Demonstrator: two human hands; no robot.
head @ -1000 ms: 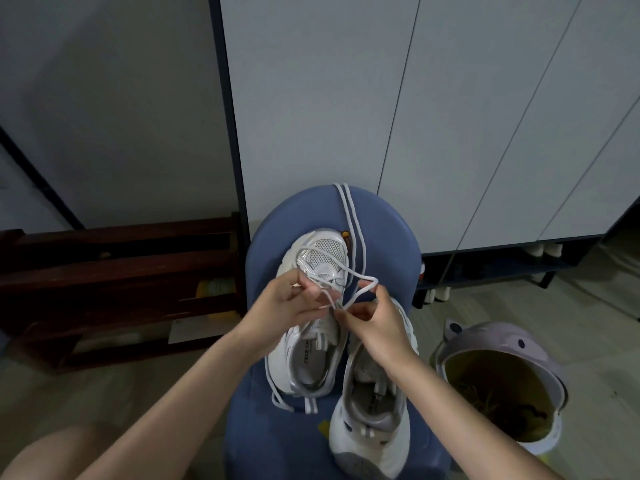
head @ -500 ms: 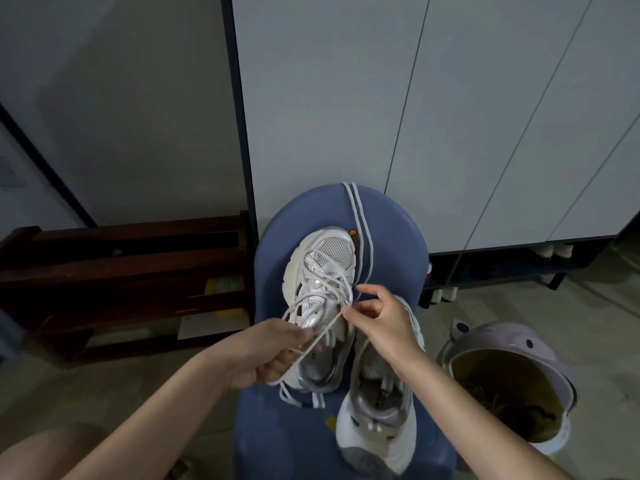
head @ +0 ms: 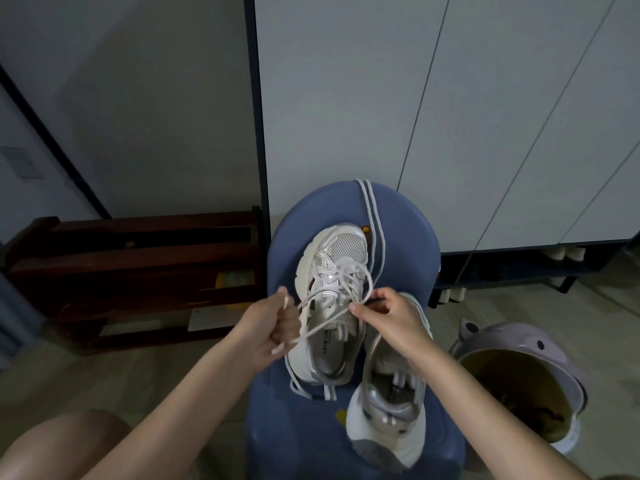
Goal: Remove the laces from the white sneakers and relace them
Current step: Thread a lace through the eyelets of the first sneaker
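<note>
Two white sneakers lie on a blue stool (head: 408,237). The left sneaker (head: 332,306) points away from me, its white lace (head: 343,275) loosely threaded through the upper eyelets. My left hand (head: 270,323) grips the lace end, pulled out to the left of the shoe. My right hand (head: 388,317) pinches the lace at the shoe's right eyelets. The right sneaker (head: 388,403) sits nearer me, partly under my right forearm, and shows no lace. A loose lace (head: 375,226) runs over the stool's far edge.
White cabinet doors (head: 415,98) stand behind the stool. A dark wooden rack (head: 138,258) is on the left. A lilac bin (head: 530,368) with an open top sits on the floor at the right. My knee (head: 52,448) shows at bottom left.
My left hand has moved up and left, drawing the lace end out sideways from the shoe. My right hand stays at the right eyelets.
</note>
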